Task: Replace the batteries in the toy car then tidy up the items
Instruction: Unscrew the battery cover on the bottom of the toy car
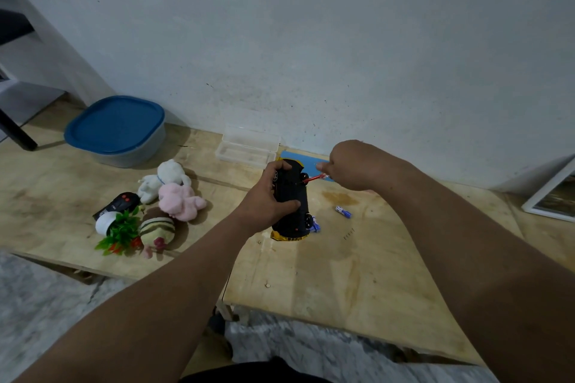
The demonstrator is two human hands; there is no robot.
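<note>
Two bare hands work over the wooden worktop (pixel 342 274). The left hand (pixel 270 196) has its grip curled round the black toy car (pixel 292 200), held underside up just above the boards, yellow bodywork peeking out beneath. The right hand (pixel 348 166) pinches a red-handled screwdriver (pixel 314 178), its tip touching the car's base. Blue batteries (pixel 343 212) lie just beside the car on the right. Behind it sits an open clear plastic case (pixel 249 146). Off to the left lie plush toys (pixel 174 190), a black remote (pixel 119 204) and a blue-lidded tub (pixel 115 130).
</note>
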